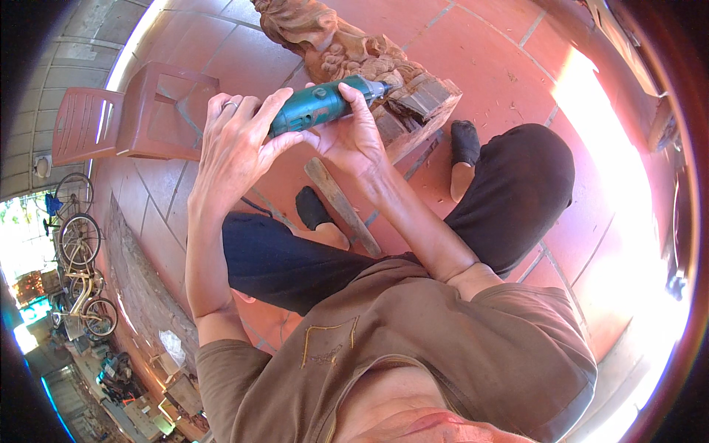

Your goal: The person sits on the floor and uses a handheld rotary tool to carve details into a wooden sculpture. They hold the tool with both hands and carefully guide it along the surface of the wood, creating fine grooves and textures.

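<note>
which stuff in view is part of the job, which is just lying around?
Part of the job, by the look of it:
green power tool, held in the left hand and right hand
carved wood piece, by the tool's tip

Likely just lying about:
reddish plastic chair
bicycles
white plastic bag
wooden strip between the feet, role unclear

One power tool [317,107], one wood carving [358,57], two socks [464,142]

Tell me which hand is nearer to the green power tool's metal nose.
Right. The right hand holds the green power tool close behind its metal nose; the left hand is farther back, at the tool's rear end.
</note>
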{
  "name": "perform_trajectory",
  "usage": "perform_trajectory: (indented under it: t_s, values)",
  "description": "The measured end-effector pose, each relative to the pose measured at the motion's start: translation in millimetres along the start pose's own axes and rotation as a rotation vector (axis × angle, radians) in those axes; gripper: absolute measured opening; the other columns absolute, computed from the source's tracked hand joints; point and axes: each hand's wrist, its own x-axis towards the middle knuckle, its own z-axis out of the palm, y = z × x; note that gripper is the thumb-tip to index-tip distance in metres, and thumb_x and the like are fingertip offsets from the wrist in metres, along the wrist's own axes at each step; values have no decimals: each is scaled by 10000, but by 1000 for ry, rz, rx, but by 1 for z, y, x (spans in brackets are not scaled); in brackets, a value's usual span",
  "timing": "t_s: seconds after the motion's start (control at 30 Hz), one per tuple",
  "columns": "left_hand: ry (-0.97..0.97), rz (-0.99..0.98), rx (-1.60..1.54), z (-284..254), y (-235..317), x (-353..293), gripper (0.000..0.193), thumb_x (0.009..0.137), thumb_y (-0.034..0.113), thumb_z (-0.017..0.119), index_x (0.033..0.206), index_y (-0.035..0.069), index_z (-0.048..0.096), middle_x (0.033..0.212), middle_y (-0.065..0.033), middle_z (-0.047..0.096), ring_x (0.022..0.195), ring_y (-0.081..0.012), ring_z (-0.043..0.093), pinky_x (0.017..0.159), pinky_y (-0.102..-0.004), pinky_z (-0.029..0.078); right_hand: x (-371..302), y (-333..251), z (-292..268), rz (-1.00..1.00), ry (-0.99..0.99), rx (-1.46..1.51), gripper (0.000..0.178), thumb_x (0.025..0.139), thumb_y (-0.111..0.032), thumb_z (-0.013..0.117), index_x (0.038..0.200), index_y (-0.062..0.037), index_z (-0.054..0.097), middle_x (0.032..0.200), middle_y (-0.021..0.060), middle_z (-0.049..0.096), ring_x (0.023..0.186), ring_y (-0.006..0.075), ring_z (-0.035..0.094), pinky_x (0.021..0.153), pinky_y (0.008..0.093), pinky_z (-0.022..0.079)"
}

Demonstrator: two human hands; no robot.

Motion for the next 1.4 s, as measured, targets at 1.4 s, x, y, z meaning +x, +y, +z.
perform_trajectory:
  t_s: [1.4]
  values:
    - [-49, -47, -9, -2, -4, -30, 578, 782, 325, 748, 1280, 83, 582, 897, -124, 650, 893, -292, 606, 928, -432, 407, -6, 22, -9, 19, 39, -24, 457, 859, -283, 725, 1223, -63, 560, 1272, 77, 621, 1206, 259, 574, 1064, 548, 438]
